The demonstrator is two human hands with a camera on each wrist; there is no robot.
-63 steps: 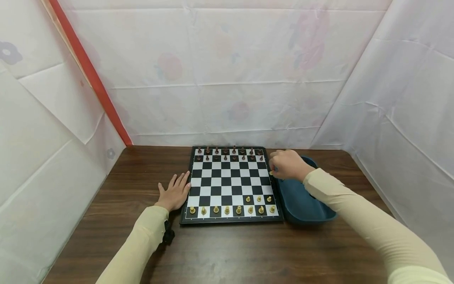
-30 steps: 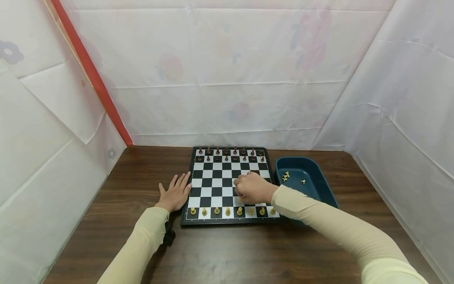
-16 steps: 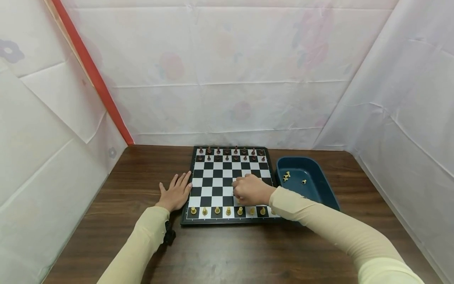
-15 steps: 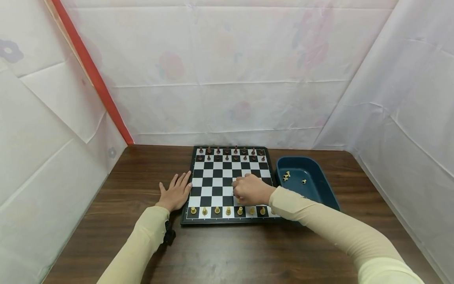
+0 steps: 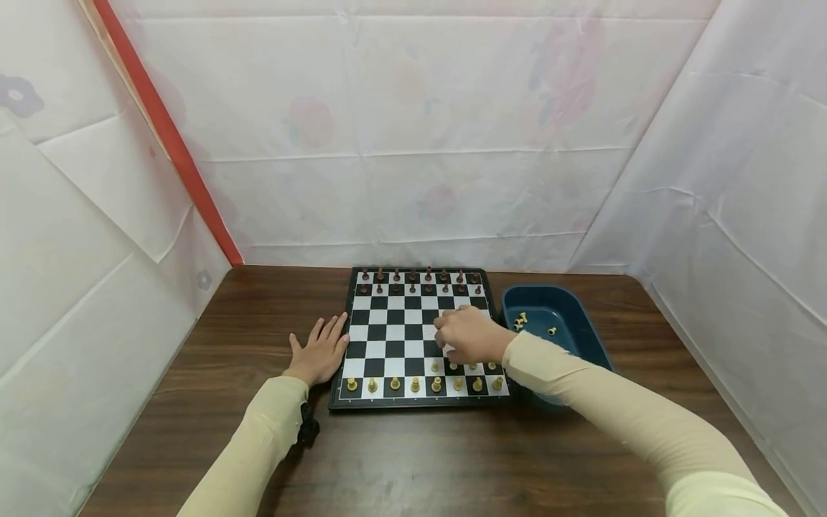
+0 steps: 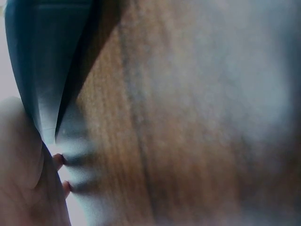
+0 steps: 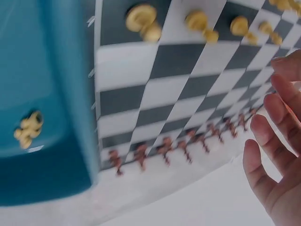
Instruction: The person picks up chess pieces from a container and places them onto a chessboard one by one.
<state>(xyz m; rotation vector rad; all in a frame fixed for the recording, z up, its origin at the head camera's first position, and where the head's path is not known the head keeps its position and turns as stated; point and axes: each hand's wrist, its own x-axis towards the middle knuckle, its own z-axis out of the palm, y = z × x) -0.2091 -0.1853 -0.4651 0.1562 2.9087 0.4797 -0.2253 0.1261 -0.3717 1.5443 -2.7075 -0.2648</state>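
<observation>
In the head view, my left hand (image 5: 318,352) rests with spread fingers on the table at the left edge of the black-and-white chessboard (image 5: 395,332), fingertips touching it. My right hand (image 5: 470,334) hovers over the board's right half. Its fingers (image 7: 263,129) are loosely bent and hold nothing in the right wrist view. Just below it, a pale yellow pawn (image 5: 435,367) stands leftmost in the second row, with other pawns partly hidden by the hand. A full row of yellow pieces (image 5: 416,385) lines the near edge. Two rows of dark reddish-brown pieces (image 5: 413,289) stand at the far edge.
A blue tray (image 5: 543,289) sits against the board's right side, with several loose yellow pawns (image 5: 552,331) inside. My right forearm crosses over its near part. The wooden table (image 5: 413,459) is walled by white cloth (image 5: 400,201). The left wrist view is mostly blurred.
My right hand moved from the tray side onto the board, lowered a pawn into the second row, then let go and lifted slightly right. The left hand has stayed put.
</observation>
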